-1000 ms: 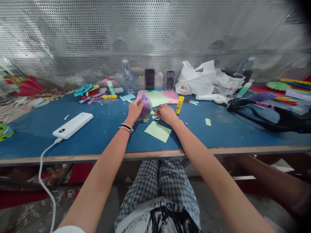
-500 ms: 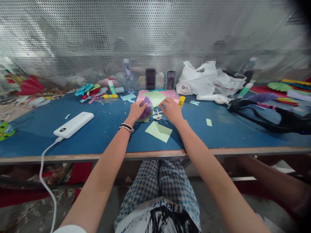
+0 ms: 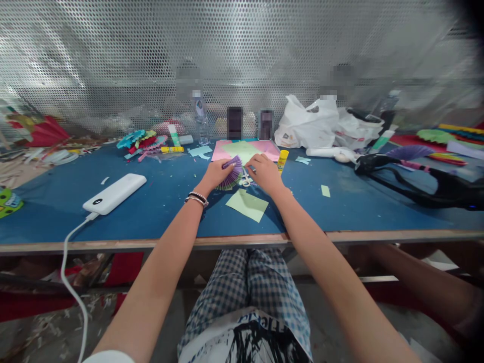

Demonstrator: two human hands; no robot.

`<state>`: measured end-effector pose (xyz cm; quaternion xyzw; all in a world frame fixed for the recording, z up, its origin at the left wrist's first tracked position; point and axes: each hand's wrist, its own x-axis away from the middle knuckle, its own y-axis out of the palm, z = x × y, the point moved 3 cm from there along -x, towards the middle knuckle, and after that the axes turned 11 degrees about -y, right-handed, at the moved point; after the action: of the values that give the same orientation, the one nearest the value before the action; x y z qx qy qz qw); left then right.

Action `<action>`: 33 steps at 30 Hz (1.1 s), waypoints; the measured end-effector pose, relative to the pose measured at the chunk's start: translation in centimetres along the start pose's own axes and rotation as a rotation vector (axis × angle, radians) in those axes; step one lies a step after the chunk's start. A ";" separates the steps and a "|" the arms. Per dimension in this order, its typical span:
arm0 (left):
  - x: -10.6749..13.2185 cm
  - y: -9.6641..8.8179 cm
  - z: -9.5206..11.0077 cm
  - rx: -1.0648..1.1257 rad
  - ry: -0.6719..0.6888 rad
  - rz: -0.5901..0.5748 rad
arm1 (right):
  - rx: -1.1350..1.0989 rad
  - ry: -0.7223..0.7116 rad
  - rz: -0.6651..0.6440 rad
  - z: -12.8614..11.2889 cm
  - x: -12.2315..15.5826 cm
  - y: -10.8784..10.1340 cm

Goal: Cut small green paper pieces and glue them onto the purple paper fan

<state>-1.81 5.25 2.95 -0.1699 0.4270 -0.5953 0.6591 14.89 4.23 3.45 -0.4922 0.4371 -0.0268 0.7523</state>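
Note:
A pleated purple paper fan (image 3: 233,173) with a green edge is gripped in my left hand (image 3: 218,174), the thumb lying over its folds. Close to the fan's right side is my right hand (image 3: 264,170). Its thumb and forefinger are drawn together, and whatever is between them is too small to make out. White-handled scissors (image 3: 246,179) lie on the table below and between the hands. Nearer me rests a light green sheet of paper (image 3: 247,205). Behind the hands, another green sheet (image 3: 242,149) lies on pink paper (image 3: 270,147).
A yellow glue stick (image 3: 282,159) stands right of my right hand. On the left lies a white power bank (image 3: 115,193) with a cable. White plastic bags (image 3: 307,123), a water bottle (image 3: 201,121) and two phones line the back. A black strapped device (image 3: 412,176) lies at right.
My left hand has shifted slightly right with the fan, which now sits closer to my right hand. My right hand has moved a little left and its fingers have drawn together.

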 end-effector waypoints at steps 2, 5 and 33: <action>0.0 0.0 0.0 -0.002 0.006 0.013 | 0.002 -0.005 -0.032 -0.2 0.0 0.0; 0.0 0.0 0.0 -0.002 0.005 0.016 | -0.001 -0.009 -0.081 -0.5 0.0 -0.1; -0.1 -0.2 0.0 0.063 -0.034 0.022 | -0.117 0.013 0.004 -1.0 -0.1 -0.5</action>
<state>-1.88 5.27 3.13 -0.1546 0.3987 -0.5983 0.6776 14.32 3.26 3.72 -0.5342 0.4435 -0.0030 0.7197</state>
